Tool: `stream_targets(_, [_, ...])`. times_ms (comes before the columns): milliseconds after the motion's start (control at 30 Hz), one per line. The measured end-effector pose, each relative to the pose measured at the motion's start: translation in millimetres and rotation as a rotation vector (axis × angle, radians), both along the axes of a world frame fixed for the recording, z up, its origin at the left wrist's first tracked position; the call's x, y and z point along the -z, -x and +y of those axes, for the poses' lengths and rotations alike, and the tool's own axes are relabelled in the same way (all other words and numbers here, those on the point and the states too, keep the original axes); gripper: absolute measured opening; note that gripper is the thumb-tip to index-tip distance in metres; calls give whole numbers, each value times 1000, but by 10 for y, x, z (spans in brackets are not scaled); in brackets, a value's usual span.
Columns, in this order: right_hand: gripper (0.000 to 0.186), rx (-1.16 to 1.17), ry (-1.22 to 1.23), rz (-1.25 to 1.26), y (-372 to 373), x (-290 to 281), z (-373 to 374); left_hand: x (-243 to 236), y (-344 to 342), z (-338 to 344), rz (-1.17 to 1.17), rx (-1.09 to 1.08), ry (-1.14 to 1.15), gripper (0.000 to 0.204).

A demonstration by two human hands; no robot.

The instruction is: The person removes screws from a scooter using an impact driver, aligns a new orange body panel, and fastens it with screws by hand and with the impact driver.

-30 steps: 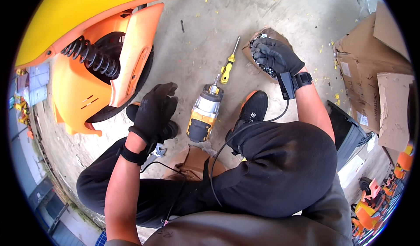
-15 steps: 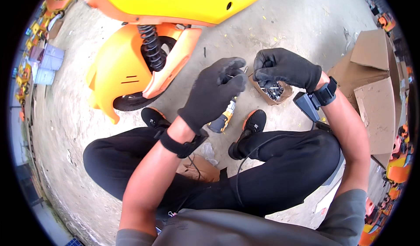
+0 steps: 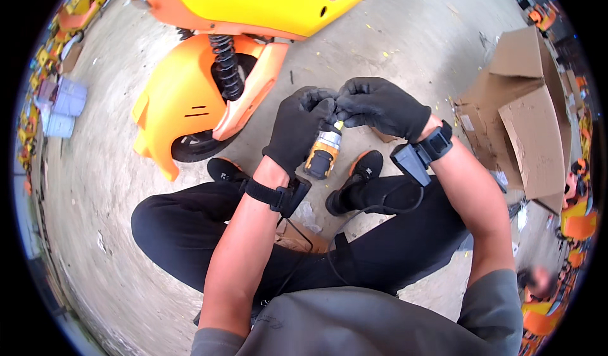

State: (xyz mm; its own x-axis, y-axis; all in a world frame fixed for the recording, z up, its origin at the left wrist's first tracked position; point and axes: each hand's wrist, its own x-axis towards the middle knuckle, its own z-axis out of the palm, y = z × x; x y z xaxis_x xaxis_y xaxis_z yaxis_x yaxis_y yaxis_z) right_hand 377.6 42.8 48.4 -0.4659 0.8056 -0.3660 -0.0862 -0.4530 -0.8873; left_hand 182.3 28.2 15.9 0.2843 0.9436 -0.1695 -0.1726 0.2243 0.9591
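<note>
My left hand, in a black glove, has its fingers closed in a pinch. Its fingertips meet those of my right hand, also gloved and closed; whatever small thing they hold is hidden. Just below the joined fingertips appears a yellow and black power drill with a silver collar, partly covered by my left hand. Whether a hand touches the drill I cannot tell. Behind my right hand a bit of the small cardboard box shows on the floor.
A yellow and orange scooter body with an orange front fender and a black spring shock stands ahead left. On the right sits a large open cardboard box. Lilac containers are at far left. Cables hang from both wrist straps.
My right hand has moved left from over the small box of metal parts to meet my left hand. More of the drill shows now. The view has shifted slightly.
</note>
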Motion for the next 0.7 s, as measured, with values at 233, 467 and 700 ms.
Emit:
stream_targets(233, [16,281,-213,-660,-1241,823,395,421,-5,37,630,63,-234,28])
stream_targets(467, [22,-5,-234,-1415,-2048,1978,381,721,-98,3,989,168,-341,47])
stream_targets(700, [25,-231,-300,-1455,-1994,2894,440,932,-167,86,883,255,-169,50])
